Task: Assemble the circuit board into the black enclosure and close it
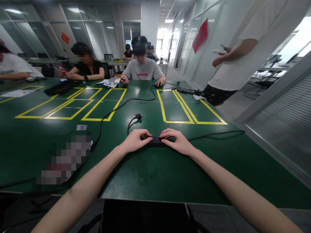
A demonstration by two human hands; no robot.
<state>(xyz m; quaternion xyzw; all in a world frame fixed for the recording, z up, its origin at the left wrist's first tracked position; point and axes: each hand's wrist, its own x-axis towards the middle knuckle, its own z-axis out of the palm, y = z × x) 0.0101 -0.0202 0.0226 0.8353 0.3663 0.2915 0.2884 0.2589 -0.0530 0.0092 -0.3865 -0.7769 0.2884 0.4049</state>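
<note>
A small black power adapter (155, 140) lies on the green table (150, 168) in front of me. My left hand (136, 139) is closed over its left end, fingers curled onto it. My right hand (175, 140) grips its right end the same way. A black cable runs from the left end in a loop to a plug (138, 116) lying on the table. A second black cable (218, 133) leads off to the right from under my right hand.
Yellow tape rectangles (187, 108) mark the table farther back. Another long black cable (114, 108) crosses the table. Two people sit at the far side, one more at the far left, and a person in a white shirt (245, 55) stands at the right.
</note>
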